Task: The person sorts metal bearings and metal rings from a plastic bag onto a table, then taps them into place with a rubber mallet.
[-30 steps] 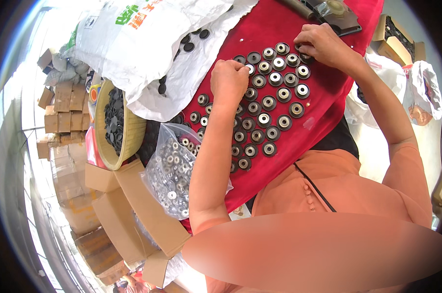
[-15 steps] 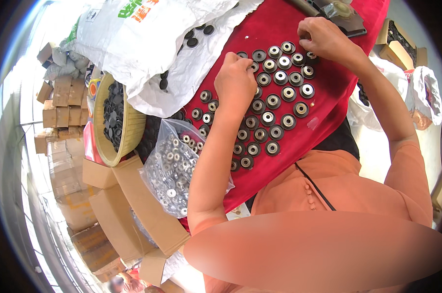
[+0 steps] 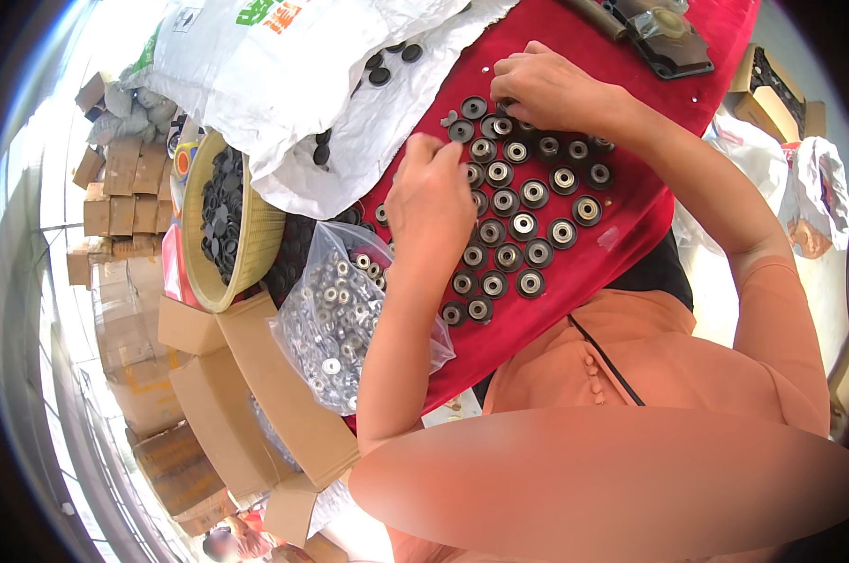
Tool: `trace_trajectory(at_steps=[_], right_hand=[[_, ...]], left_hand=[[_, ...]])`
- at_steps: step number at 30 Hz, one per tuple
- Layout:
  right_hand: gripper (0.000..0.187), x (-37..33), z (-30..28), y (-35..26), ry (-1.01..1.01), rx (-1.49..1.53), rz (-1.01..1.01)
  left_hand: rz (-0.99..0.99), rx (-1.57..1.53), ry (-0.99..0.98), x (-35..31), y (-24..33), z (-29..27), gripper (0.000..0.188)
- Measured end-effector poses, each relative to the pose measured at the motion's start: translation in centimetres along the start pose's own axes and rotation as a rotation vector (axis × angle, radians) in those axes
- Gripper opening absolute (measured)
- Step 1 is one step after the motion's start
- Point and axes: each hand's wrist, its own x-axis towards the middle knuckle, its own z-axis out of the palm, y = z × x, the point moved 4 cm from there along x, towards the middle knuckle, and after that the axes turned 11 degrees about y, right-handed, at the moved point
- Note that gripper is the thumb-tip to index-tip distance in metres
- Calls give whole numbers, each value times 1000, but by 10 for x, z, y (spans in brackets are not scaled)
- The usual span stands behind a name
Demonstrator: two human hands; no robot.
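Most wheels on the desk, right of the bag, seem fitted with bearings; two well above the bag look bare, and many bearings lie loose inside it. My left hand and right hand are over the wheels; I can't tell either grip's hold.

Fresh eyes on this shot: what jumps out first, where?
The bright red cloth mid-picture, dotted with dark wheels with shiny centres. The right hand is at their far edge, the left hand at their left side. Farther left sit a yellowish basket of black discs and a clear bag of silvery rings.
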Motion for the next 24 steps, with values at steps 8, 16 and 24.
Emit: trace_trajectory(at_steps=[8,16,24], right_hand=[[20,-5,-4,6,-3,-9,-24],[21,-41,-39,50,116,137,238],[19,-20,-25,-14,26,19,90]], left_hand=[[-113,-104,161,-58,-30,-56,17],[-322,-55,5,-141,-57,-67,15],[-219,-65,209,-151,-52,-61,12]])
